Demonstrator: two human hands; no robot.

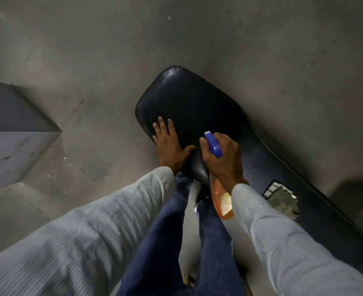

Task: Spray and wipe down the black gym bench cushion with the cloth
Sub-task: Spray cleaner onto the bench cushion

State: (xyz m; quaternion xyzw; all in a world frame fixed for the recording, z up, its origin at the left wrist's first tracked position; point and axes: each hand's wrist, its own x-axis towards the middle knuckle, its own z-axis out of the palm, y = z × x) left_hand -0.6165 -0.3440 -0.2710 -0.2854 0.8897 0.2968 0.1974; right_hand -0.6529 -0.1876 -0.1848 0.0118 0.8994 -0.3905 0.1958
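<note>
The spraying step is in hand. The right hand [220,155] is clenched around a spray bottle [221,199] of orange liquid, its blue trigger head [213,144] aimed toward twelve o'clock over the black bench cushion [193,103]. The left hand [168,142] lies open and flat on the cushion's near-left portion, fingers spread, grasping nothing. The cushion runs from about twelve o'clock of the hands down toward four o'clock, directly under both hands. A folded grey cloth [283,199] rests on the cushion at roughly four o'clock of the right hand, near its sleeve but not touching it. In my judgement wiping has not begun; the next move calls for squeezing the trigger, then reaching back to four o'clock for the cloth.
</note>
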